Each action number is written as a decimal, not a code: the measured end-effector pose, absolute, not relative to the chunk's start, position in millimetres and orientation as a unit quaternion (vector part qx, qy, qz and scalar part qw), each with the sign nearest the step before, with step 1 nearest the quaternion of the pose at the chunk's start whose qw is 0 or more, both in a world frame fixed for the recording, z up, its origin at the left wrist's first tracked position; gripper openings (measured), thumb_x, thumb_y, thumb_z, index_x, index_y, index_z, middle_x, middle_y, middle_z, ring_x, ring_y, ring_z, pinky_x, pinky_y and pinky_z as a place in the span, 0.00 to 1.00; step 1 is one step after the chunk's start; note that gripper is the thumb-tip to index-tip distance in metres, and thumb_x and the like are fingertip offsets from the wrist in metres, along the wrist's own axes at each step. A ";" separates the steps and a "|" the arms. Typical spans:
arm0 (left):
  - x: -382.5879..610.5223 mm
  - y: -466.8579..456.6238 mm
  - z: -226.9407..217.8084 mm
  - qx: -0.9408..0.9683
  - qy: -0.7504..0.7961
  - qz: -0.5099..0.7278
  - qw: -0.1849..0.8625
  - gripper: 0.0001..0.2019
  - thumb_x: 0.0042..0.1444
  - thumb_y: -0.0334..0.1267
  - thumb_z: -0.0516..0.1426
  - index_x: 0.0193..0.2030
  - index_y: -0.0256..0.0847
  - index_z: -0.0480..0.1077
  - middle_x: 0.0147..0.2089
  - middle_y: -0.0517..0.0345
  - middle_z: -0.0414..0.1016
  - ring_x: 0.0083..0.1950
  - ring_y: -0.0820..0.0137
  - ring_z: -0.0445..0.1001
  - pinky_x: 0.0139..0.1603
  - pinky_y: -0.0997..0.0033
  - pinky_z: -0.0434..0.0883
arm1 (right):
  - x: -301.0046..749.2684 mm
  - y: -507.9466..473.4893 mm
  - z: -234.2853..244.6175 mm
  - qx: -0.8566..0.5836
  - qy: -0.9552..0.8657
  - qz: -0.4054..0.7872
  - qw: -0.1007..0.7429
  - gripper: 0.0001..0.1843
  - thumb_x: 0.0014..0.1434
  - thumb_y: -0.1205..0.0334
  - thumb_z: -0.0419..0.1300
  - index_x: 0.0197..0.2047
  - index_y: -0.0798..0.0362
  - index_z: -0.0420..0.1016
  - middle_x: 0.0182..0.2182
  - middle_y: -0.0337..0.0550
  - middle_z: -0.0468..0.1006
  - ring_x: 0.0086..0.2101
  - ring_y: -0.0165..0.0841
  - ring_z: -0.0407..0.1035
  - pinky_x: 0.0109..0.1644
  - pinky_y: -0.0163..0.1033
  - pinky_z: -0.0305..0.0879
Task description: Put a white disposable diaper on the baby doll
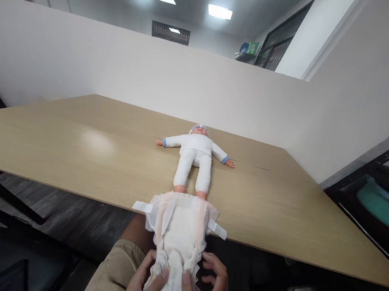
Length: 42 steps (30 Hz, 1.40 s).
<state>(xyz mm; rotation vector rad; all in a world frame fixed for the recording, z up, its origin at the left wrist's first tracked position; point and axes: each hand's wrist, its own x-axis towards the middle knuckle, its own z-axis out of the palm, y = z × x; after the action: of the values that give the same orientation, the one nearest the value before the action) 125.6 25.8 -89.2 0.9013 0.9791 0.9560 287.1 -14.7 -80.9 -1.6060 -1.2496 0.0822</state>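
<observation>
A baby doll (196, 157) in white clothes lies on its back on the wooden table (75, 151), feet toward me. An opened white diaper (179, 227) stretches from the table's front edge down to my hands, its tabs spread to both sides. My left hand (141, 281) grips the diaper's near end from the left, thumb on top. From the right, my right hand (209, 283) holds the same end with curled fingers.
A white partition wall (119, 68) runs behind the table. A black shelf with a teal tub (383, 202) stands at the right. My knee in beige shorts (111, 271) is below the table edge, over dark flooring.
</observation>
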 end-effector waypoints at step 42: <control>165.2 320.5 9.5 0.979 -0.039 0.196 -0.038 0.14 0.75 0.39 0.56 0.63 0.47 0.76 0.69 0.53 0.79 0.61 0.54 0.76 0.62 0.51 0.71 | 320.9 101.6 -127.5 -0.524 -0.778 -0.201 0.283 0.32 0.80 0.48 0.49 0.82 0.43 0.60 0.67 0.47 0.80 0.61 0.46 0.81 0.62 0.47 0.80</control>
<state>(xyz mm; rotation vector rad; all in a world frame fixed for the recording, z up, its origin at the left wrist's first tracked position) 165.2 320.5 9.5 3.1534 -0.1245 0.6298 320.9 101.6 -127.5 -1.4036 -2.0817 -0.5368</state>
